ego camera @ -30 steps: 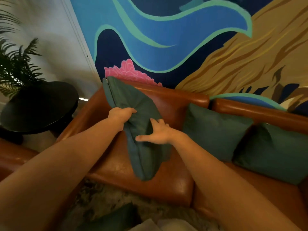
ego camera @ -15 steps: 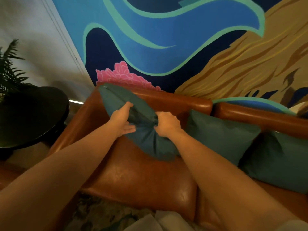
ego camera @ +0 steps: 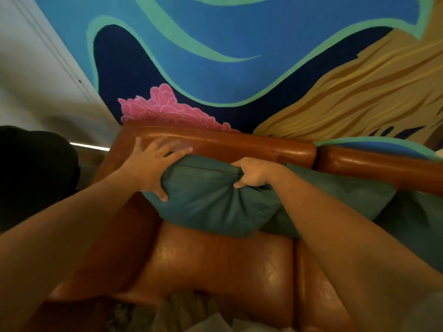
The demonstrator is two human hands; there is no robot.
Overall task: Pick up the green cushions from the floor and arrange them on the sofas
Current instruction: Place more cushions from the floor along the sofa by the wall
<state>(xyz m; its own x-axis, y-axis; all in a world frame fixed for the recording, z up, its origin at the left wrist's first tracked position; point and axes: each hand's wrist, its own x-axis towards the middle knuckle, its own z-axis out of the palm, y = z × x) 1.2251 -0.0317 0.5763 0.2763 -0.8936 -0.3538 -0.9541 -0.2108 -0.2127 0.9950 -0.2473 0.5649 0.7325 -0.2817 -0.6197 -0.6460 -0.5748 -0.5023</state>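
Down onto the seat the cushion (ego camera: 211, 202) has been pressed, against the sofa (ego camera: 215, 259) back. Its top edge is clenched by the right hand (ego camera: 254, 174); its left end is cupped by the spread left hand (ego camera: 153, 168).

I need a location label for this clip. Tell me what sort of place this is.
Probably a lounge or seating corner, maybe in a café or lobby; I cannot tell which. The signs: brown leather sofas set side by side, green cushions being arranged on them, and a large painted mural covering the wall behind.
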